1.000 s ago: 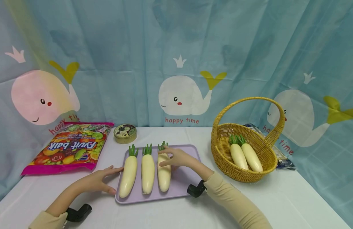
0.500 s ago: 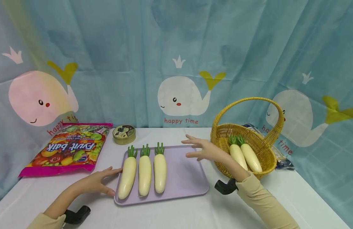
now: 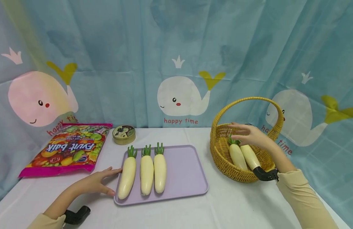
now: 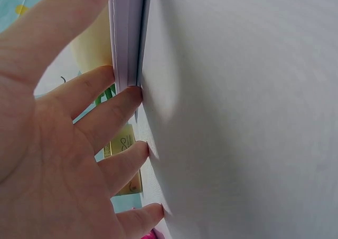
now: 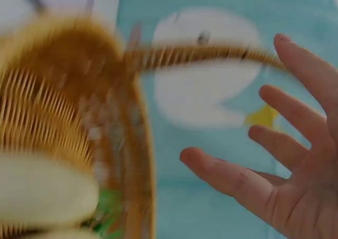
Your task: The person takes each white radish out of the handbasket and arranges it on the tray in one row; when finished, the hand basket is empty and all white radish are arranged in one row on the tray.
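Observation:
At the left edge of the lilac tray (image 3: 185, 171), my left hand (image 3: 97, 183) rests with spread fingers; in the left wrist view, fingertips touch the tray's rim (image 4: 125, 38). Three white radishes with green tops lie side by side on the tray: a left one (image 3: 127, 178), a middle one (image 3: 147, 175) and a right one (image 3: 160, 173). My right hand (image 3: 252, 135), its fingers extended and holding nothing, is above the wicker basket (image 3: 222, 159). Two more radishes lie inside, a left one (image 3: 237, 156) and a right one (image 3: 250, 156), the latter partly hidden by hand and wrist camera.
A bright fruit candy bag (image 3: 70, 146) lies at the back left, beside a round tin (image 3: 123, 135). The basket's tall handle (image 3: 245, 100) arches over its opening. A whale-print curtain (image 3: 122, 63) hangs behind the white table (image 3: 176, 213).
My right hand has left the right radish on the tray and moved rightward to above the basket. That radish now lies closer to the middle one. My left hand stays by the tray.

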{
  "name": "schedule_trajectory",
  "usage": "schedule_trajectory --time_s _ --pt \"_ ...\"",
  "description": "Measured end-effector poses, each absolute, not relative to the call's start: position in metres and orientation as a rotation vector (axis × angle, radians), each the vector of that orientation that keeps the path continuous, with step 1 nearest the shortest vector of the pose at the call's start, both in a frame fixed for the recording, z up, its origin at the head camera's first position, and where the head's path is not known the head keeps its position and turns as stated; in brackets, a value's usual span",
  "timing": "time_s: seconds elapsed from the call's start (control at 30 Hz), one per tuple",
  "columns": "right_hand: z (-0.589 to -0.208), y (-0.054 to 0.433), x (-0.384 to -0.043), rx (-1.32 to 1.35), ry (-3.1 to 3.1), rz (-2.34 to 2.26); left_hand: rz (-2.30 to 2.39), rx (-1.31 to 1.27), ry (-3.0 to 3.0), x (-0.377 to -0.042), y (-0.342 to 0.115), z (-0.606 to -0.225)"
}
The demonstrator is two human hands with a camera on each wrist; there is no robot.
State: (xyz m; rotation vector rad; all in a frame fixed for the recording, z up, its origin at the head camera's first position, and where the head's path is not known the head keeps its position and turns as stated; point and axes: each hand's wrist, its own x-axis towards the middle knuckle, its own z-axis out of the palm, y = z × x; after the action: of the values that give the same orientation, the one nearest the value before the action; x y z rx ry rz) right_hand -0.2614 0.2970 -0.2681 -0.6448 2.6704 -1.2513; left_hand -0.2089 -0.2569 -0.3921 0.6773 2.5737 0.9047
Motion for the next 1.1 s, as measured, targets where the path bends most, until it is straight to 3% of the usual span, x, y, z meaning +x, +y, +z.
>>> schedule_trajectory --time_s 0.23,0.53,0.83,0.97,1.1 --pt "-0.282 0.322 -0.285 -0.534 2.818 -1.123 0.925 0.668 2.571 -0.208 -0.258 -0.393" --pt "-0.305 0.329 -0.313 -0.509 3.046 -0.588 0.910 0.645 2.575 -0.207 -0.255 -0.392" --pt "-0.325 0.323 -0.324 -0.512 2.835 -0.623 0.899 0.653 2.589 -0.207 -0.254 -0.388" --pt "-0.336 0.328 -0.327 -0.647 2.819 -0.565 0.907 0.651 2.572 -0.207 -0.254 -0.389" --pt "-0.333 0.319 -0.323 -0.559 2.753 -0.570 0.894 0.652 2.582 -0.208 -0.254 -0.390"
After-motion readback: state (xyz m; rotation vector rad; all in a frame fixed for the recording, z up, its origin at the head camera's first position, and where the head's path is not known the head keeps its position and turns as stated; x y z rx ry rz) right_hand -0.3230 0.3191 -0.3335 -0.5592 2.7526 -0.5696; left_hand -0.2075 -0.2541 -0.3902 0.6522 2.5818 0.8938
